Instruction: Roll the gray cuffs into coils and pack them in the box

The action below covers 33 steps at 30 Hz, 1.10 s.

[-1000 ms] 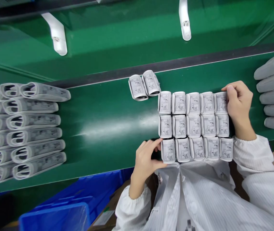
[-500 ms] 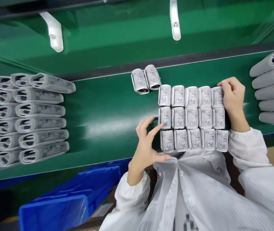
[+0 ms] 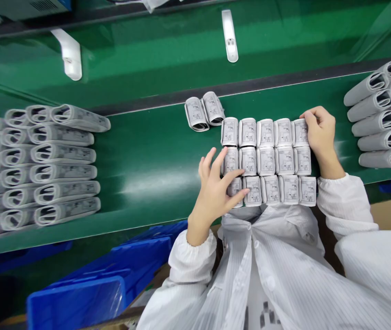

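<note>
Three rows of rolled grey cuffs [image 3: 267, 160], probably blood-pressure cuffs with printed diagrams, lie packed side by side on a green conveyor belt [image 3: 154, 158]. My left hand [image 3: 216, 188] spreads its fingers across the left end of the middle and bottom rows, hiding part of those cuffs. My right hand [image 3: 321, 130] curls over the right end cuff of the top row [image 3: 300, 135]. Two more rolled cuffs [image 3: 204, 111] stand together just beyond the block's top left corner.
Long stacks of grey tubular cuffs lie on the belt at left [image 3: 37, 165] and right [image 3: 381, 112]. White brackets [image 3: 229, 35] stand on the far side. Below the belt's near edge are a blue crate [image 3: 74, 298] and a cardboard box [image 3: 388, 215].
My left hand has moved from beside the block onto its left end, fingers now over the cuffs. The whole view has drifted left, and the right stack shows more cuffs.
</note>
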{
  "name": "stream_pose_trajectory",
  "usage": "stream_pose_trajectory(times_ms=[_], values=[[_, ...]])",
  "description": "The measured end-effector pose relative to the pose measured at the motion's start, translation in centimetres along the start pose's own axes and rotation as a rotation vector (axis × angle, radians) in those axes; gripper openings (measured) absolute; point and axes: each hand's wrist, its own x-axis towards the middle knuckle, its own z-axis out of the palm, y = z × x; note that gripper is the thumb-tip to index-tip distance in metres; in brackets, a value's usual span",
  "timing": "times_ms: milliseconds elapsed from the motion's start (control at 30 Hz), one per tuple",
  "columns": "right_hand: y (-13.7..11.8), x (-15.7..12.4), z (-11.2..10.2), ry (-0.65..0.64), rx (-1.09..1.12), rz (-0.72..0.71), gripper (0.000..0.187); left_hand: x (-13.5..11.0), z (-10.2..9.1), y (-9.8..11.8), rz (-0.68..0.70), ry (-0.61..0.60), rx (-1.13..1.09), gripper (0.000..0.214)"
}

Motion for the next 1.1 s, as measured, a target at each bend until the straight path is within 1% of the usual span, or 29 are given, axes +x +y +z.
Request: stream_pose_trajectory(times_ms=[33, 100, 167, 200, 267, 333, 467, 600, 633, 700, 767, 867, 967, 1033, 1100], values=[[0.1, 0.0, 0.1, 0.002, -0.002, -0.004, 0.031, -0.2, -0.1, 0.4, 0.027, 0.028, 0.010, 0.045], [0.2, 0.1, 0.1, -0.003, -0.005, -0.010, 0.032, -0.7, -0.2, 1.5, 0.086, 0.041, 0.039, 0.052], [0.3, 0.2, 0.2, -0.014, -0.002, -0.011, 0.033, -1.4, 0.0, 2.5, 0.138, -0.006, 0.064, 0.063], [0.3, 0.2, 0.2, -0.018, 0.004, -0.009, 0.033, -1.7, 0.3, 2.8, 0.160, -0.029, 0.073, 0.064], [0.4, 0.2, 0.3, -0.025, 0.020, -0.002, 0.034, -2.3, 0.9, 3.0, 0.183, -0.047, 0.081, 0.053], [0.4, 0.3, 0.4, -0.031, 0.035, 0.000, 0.034, -2.8, 1.7, 2.6, 0.208, -0.012, 0.071, 0.039], [0.4, 0.3, 0.4, -0.042, 0.063, -0.001, 0.035, -3.3, 2.9, 1.0, 0.272, 0.109, 0.002, 0.020], [0.0, 0.3, 0.2, -0.103, 0.062, 0.067, 0.034, -3.8, 3.7, -0.2, 0.267, 0.191, -0.049, 0.005], [-0.1, 0.2, 0.1, -0.118, 0.060, 0.088, 0.033, -3.9, 3.9, -0.3, 0.257, 0.209, -0.081, 0.005], [-0.4, 0.2, 0.0, -0.147, 0.063, 0.124, 0.032, -4.1, 4.2, -0.5, 0.234, 0.232, -0.141, 0.015], [-0.5, 0.2, -0.1, -0.166, 0.074, 0.139, 0.032, -4.3, 4.4, -0.5, 0.216, 0.232, -0.145, 0.025], [-0.6, 0.2, 0.0, -0.177, 0.071, 0.123, 0.037, -4.4, 4.5, -0.4, 0.208, 0.242, -0.114, 0.032], [-0.6, 0.2, 0.1, -0.153, 0.052, 0.105, 0.039, -4.5, 4.5, -0.3, 0.165, 0.287, -0.092, 0.049], [-0.7, 0.3, 0.2, -0.134, 0.050, 0.101, 0.036, -4.5, 4.6, -0.3, 0.120, 0.395, -0.096, 0.053], [-0.8, 0.3, 0.3, -0.126, 0.055, 0.098, 0.032, -4.4, 4.8, -0.4, 0.074, 0.573, -0.133, 0.047]])
